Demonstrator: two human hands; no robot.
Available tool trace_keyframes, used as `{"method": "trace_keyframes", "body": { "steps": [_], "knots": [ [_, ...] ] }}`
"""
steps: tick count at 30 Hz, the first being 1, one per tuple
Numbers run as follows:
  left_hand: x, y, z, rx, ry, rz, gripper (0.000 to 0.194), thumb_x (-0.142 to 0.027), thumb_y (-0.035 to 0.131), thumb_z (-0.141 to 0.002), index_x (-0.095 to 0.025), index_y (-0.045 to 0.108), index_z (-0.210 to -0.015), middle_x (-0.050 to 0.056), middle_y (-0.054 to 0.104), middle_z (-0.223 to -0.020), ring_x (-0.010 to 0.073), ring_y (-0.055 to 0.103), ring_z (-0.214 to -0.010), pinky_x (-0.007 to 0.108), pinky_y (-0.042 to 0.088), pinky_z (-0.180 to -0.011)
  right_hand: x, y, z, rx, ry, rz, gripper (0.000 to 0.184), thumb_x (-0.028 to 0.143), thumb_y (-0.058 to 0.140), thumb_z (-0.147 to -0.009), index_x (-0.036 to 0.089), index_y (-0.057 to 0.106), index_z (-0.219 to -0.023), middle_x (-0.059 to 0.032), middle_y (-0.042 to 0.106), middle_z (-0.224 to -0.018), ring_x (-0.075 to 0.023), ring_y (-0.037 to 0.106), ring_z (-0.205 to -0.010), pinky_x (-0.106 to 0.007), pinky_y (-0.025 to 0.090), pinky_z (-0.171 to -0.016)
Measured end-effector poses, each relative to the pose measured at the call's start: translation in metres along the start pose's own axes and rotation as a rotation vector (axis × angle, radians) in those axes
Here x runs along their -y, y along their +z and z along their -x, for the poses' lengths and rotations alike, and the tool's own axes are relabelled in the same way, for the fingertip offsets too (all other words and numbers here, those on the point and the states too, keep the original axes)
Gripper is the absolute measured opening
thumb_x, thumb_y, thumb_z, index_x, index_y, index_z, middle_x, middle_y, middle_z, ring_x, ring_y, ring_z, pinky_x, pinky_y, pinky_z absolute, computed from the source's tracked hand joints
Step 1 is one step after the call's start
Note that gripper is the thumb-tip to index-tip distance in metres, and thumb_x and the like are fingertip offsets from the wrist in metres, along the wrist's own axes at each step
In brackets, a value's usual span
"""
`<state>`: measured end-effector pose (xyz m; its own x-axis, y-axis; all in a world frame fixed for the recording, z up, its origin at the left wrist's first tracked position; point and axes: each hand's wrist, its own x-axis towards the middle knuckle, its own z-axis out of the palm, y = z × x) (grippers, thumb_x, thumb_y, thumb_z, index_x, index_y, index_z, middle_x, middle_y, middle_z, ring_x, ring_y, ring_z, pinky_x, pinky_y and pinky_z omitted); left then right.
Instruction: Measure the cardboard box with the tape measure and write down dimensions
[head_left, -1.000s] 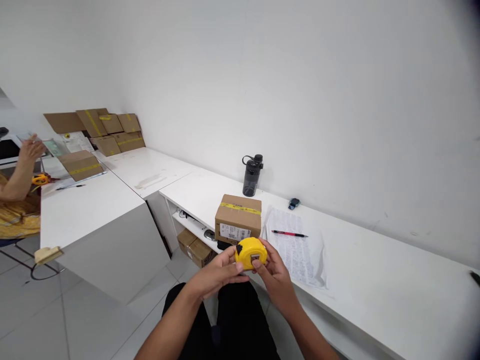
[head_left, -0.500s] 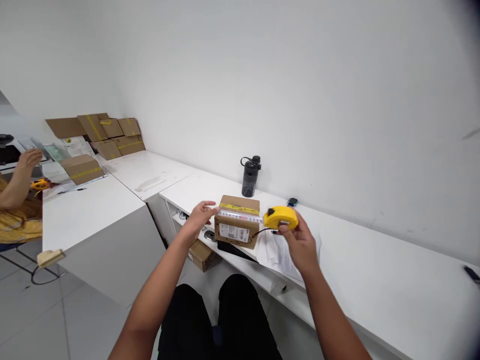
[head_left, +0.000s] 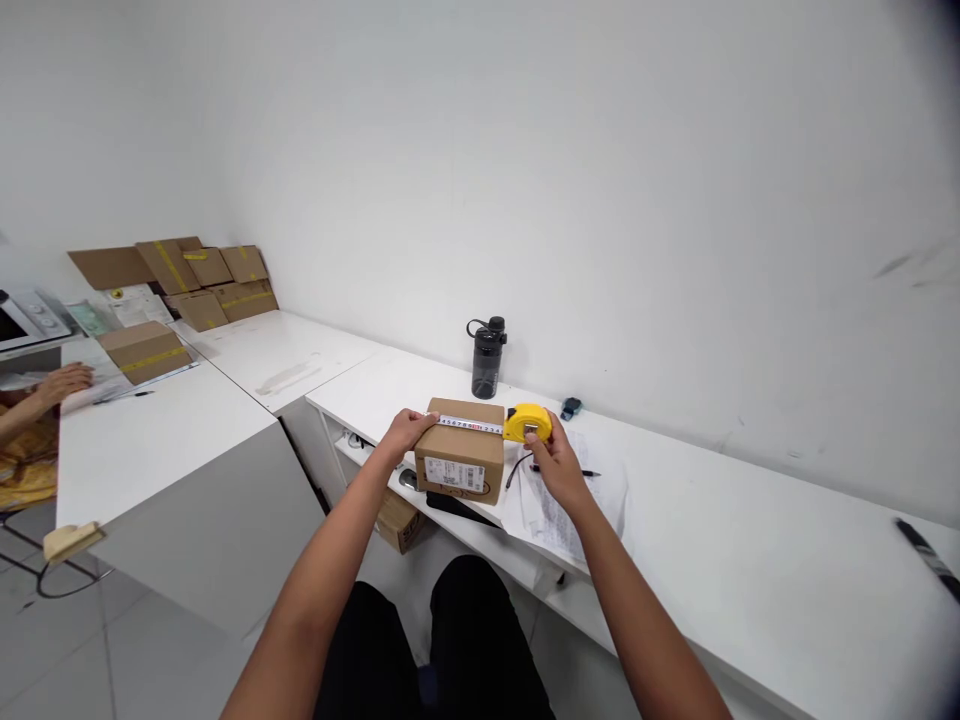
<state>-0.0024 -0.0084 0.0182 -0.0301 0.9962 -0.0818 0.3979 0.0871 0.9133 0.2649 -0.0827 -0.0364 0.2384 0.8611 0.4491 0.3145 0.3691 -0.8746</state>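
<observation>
A cardboard box [head_left: 459, 455] with a white shipping label sits on the white desk near its front edge. Across its top lies the pulled-out blade [head_left: 469, 425] of a yellow tape measure [head_left: 527, 423]. My right hand [head_left: 556, 460] is wrapped around the tape measure's case, beside the box's right edge. With its fingers closed, my left hand [head_left: 409, 432] pinches the blade's free end at the box's left top edge. The blade's very tip is hidden under those fingers.
A dark water bottle [head_left: 487, 358] stands behind the box, with a watch [head_left: 571, 408] to its right. Papers [head_left: 570, 505] and a pen lie on the right. A black marker [head_left: 928, 558] rests at far right. Another person's hand [head_left: 66, 384] is at far left, near flattened cardboard [head_left: 146, 352].
Both hands have lowered the tape measure, and its blade has come down from above the box onto the top. The other person's hand at the left has moved down.
</observation>
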Motion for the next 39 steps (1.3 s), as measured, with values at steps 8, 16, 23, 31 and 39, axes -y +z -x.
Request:
{"method": "trace_keyframes", "body": {
  "steps": [8, 16, 23, 31, 39],
  "knots": [
    [-0.006, -0.014, -0.005, 0.053, 0.086, -0.057, 0.042, -0.056, 0.071, -0.063, -0.017, 0.055, -0.068, 0.003, 0.058, -0.067, 0.0162, 0.054, -0.065, 0.027, 0.041, -0.058, 0.007, -0.008, 0.005, -0.019, 0.041, -0.098, 0.061, 0.048, 0.058, -0.083, 0.021, 0.04, -0.135, -0.0123, 0.056, -0.126, -0.024, 0.061, -0.103, -0.037, 0.056, -0.075],
    [-0.058, -0.005, -0.028, 0.367, 0.302, -0.006, 0.034, -0.051, 0.061, -0.076, -0.017, 0.06, -0.085, 0.003, 0.063, -0.083, 0.0144, 0.058, -0.075, 0.028, 0.048, -0.072, 0.08, 0.047, 0.12, -0.225, -0.599, 0.179, 0.061, 0.02, 0.068, -0.073, 0.022, 0.042, -0.128, -0.0056, 0.056, -0.094, -0.0195, 0.059, -0.079, -0.033, 0.055, -0.063],
    [-0.058, 0.039, -0.054, 0.265, 0.525, -0.369, 0.024, -0.039, 0.052, -0.082, -0.018, 0.063, -0.082, 0.005, 0.064, -0.087, 0.0206, 0.058, -0.084, 0.035, 0.046, -0.083, 0.099, 0.102, 0.127, -0.353, -0.437, 0.321, 0.063, 0.017, 0.059, -0.078, 0.027, 0.041, -0.138, -0.0063, 0.047, -0.089, -0.0191, 0.058, -0.068, -0.03, 0.054, -0.052],
    [-0.048, 0.038, -0.056, 0.264, 0.496, -0.41, 0.031, -0.046, 0.055, -0.08, -0.02, 0.068, -0.09, 0.006, 0.069, -0.093, 0.0214, 0.061, -0.084, 0.031, 0.048, -0.079, 0.086, 0.107, 0.099, -0.253, -0.412, 0.318, 0.056, 0.026, 0.06, -0.083, 0.026, 0.039, -0.135, -0.0158, 0.051, -0.132, -0.0318, 0.057, -0.116, -0.042, 0.06, -0.073],
    [-0.046, 0.04, -0.056, 0.26, 0.452, -0.404, 0.029, -0.046, 0.058, -0.077, -0.019, 0.069, -0.083, 0.004, 0.071, -0.084, 0.0205, 0.061, -0.078, 0.03, 0.048, -0.073, 0.076, 0.11, 0.087, -0.214, -0.378, 0.26, 0.056, 0.033, 0.062, -0.083, 0.022, 0.038, -0.132, -0.0159, 0.056, -0.126, -0.0284, 0.057, -0.117, -0.047, 0.054, -0.09]
  ]
}}
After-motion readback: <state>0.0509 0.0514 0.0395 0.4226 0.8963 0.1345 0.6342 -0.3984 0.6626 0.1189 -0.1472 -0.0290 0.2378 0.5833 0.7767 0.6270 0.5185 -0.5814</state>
